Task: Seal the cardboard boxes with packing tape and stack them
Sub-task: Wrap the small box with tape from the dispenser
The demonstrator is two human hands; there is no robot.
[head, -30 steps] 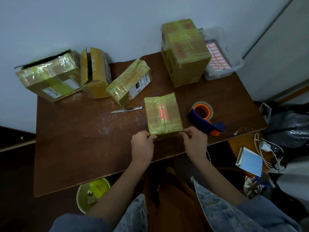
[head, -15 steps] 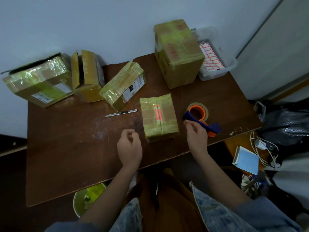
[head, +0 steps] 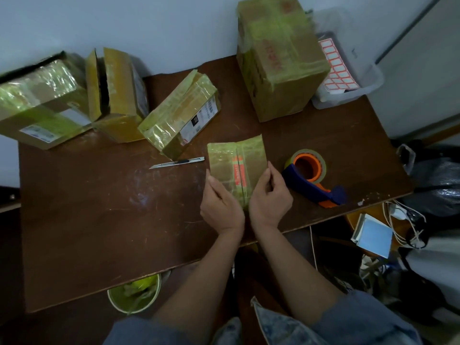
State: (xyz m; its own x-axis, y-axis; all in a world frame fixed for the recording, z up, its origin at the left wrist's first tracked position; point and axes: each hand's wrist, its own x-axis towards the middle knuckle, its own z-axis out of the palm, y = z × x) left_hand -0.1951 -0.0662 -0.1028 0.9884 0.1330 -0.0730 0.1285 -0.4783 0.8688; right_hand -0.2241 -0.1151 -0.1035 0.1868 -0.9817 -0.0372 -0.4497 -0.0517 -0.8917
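While my left hand [head: 221,205] and right hand [head: 270,197] clasp the taped small box [head: 236,168] near the table's [head: 99,220] front edge, nothing is stacked; one back-left box [head: 114,95] gapes unsealed

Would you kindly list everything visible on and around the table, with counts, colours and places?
Small taped box: 1, brown, table centre, between both hands.
Other cardboard boxes: 4, brown, along the wall; one gapes open.
Tape dispenser: 1, blue and orange, right of small box.
Utility knife: 1, silver, left of small box.
Clear bin: 1, holds red-bordered labels, back right.
Table: 1, dark brown.
Cup: 1, green, on the floor beyond the table's near edge.
Left hand: holds the box's left side.
Right hand: holds its right side.
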